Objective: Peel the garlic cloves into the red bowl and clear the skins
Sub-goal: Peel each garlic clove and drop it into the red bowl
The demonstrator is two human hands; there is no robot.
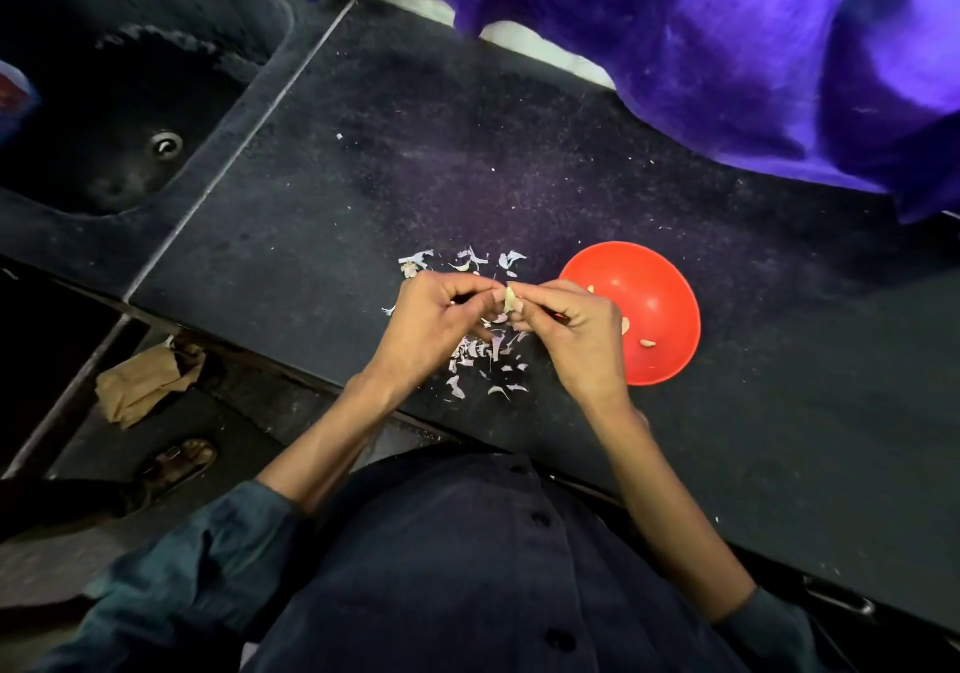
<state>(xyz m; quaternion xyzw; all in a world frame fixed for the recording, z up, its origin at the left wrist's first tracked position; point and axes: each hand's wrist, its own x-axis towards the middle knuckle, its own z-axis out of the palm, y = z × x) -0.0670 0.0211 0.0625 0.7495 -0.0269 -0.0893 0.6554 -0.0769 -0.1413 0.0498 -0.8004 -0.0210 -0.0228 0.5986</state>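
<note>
**Peeling in hand, skins not yet cleared**

Clove (510,300) pinched between left hand (441,316) and right hand (574,332), above skins (485,355) near worktop's (779,438) front edge. Bowl (660,287) just right, holding a few peeled cloves. Next, likely: strip remaining skin, drop clove in bowl.

Two hands, left (434,319) and right (574,334), share one garlic clove (510,300). One red bowl (660,360) near the worktop's (322,215) front edge holds about three peeled cloves (647,343). Skins (483,355): too many to count.
</note>
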